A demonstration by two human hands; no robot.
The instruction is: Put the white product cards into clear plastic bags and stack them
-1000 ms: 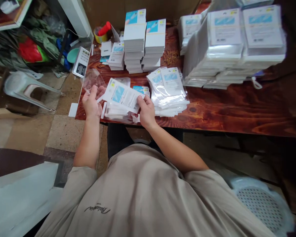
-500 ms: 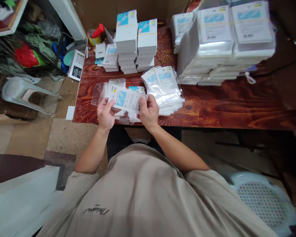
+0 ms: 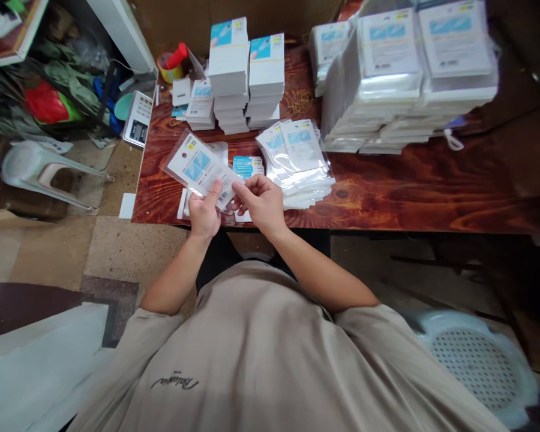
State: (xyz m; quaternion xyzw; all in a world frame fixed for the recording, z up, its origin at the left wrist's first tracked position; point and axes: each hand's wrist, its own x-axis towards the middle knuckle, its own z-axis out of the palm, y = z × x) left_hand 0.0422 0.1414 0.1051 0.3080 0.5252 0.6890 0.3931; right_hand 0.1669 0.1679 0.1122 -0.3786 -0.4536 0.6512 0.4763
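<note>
My left hand [image 3: 206,214] is closed on a printed card [image 3: 198,167] in a clear plastic sleeve, its thumb lying across the lower part. The card slants, its punched end up and to the left. At the lower right end of the sleeve, my right hand [image 3: 261,204] pinches the edge between thumb and fingers. Under and behind the hands lies a small stack of blue-and-white cards [image 3: 248,166], partly covered. Close by on the right is a fanned pile of sleeved cards [image 3: 299,150]. Part of another clear sleeve or pile sits beneath the held card, mostly hidden.
Two tall stacks of cards, a left one [image 3: 228,63] and a right one [image 3: 267,75], rise at the back of the wooden table [image 3: 409,192]. Large piles of sleeved cards [image 3: 378,90] fill the back right. A digital scale [image 3: 138,120] and a stool [image 3: 40,171] are at the left.
The sleeved card has moved up and left and tilted more steeply. My left hand has shifted right to its lower part; my right hand now pinches the sleeve's lower corner.
</note>
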